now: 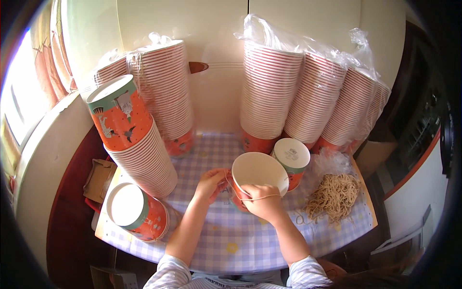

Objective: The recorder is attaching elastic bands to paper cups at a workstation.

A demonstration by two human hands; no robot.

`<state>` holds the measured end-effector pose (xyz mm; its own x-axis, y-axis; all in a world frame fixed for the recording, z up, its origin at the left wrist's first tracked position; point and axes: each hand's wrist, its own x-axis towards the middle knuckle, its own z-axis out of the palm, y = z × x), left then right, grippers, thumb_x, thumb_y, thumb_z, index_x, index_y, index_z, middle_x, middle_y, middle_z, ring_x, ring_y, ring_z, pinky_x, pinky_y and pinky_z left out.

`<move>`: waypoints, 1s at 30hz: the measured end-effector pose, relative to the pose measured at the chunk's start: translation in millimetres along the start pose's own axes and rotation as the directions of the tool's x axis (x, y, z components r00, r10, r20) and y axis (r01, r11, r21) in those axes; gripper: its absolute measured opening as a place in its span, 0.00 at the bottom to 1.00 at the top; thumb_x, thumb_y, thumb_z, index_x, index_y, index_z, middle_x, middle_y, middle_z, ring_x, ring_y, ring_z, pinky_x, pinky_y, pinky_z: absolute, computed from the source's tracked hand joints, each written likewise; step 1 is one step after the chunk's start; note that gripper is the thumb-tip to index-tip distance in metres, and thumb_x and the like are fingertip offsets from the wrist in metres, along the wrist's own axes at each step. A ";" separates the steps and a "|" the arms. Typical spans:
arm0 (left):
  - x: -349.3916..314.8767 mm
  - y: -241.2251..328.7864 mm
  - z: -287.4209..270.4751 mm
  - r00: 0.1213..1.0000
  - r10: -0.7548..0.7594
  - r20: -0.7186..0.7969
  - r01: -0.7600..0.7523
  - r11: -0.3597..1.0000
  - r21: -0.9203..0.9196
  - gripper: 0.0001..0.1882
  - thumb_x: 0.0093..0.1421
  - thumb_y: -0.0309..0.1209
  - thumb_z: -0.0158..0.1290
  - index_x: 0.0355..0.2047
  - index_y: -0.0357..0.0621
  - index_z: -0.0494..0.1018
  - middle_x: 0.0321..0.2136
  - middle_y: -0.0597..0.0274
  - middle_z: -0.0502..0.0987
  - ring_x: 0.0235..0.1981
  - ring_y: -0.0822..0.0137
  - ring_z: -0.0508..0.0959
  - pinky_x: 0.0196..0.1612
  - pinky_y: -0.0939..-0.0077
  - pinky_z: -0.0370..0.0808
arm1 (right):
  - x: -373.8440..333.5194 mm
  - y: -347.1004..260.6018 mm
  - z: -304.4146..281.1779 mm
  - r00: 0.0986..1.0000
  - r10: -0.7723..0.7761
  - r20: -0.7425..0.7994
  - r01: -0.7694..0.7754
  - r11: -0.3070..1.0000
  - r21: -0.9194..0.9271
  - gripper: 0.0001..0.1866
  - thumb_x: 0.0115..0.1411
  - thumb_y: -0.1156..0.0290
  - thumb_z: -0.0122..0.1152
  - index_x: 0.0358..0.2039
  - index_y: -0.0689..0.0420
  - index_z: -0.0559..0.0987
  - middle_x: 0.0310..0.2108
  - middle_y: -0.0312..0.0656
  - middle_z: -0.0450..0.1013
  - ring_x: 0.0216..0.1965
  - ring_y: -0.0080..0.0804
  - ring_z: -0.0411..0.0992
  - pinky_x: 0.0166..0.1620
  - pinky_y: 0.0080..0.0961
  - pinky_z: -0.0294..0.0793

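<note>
A large paper bucket (260, 169), cream inside with an orange printed wall, stands tilted toward me at the middle of the table. My right hand (262, 200) grips its near rim, some fingers inside the opening. A thin beige string (267, 196) crosses the back of that hand and reaches the bucket's wall. At the bucket's left side, my left hand (211, 185) is closed, its fingertips pinching the string against or close to the wall; the exact grip is partly hidden. A heap of the same string (334, 196) lies to the right.
Upside-down buckets stand at the left, one tall stack (142, 156) and one short one (139, 212). Another inverted bucket (291, 154) sits behind the held one. Plastic-wrapped stacks (269, 91) line the back. A checked cloth (226, 241) covers the table.
</note>
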<state>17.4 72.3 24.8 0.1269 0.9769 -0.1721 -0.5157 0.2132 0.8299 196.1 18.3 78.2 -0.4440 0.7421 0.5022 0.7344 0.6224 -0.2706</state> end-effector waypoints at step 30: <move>-35.0 6.5 41.2 0.734 0.678 0.036 -0.646 0.681 0.346 0.06 0.54 0.21 0.54 0.32 0.36 0.77 0.31 0.61 0.74 0.32 0.74 0.73 0.37 0.84 0.70 | -3.7 0.8 -37.1 0.980 0.155 -0.124 -0.066 0.842 0.535 0.04 0.51 0.77 0.59 0.29 0.60 0.76 0.20 0.43 0.72 0.20 0.31 0.71 0.24 0.23 0.69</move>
<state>44.5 38.9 58.1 -0.2263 0.8610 0.4555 -0.1394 -0.4915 0.8597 217.4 6.8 106.6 -0.2575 0.7931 0.5521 0.3728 0.6086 -0.7005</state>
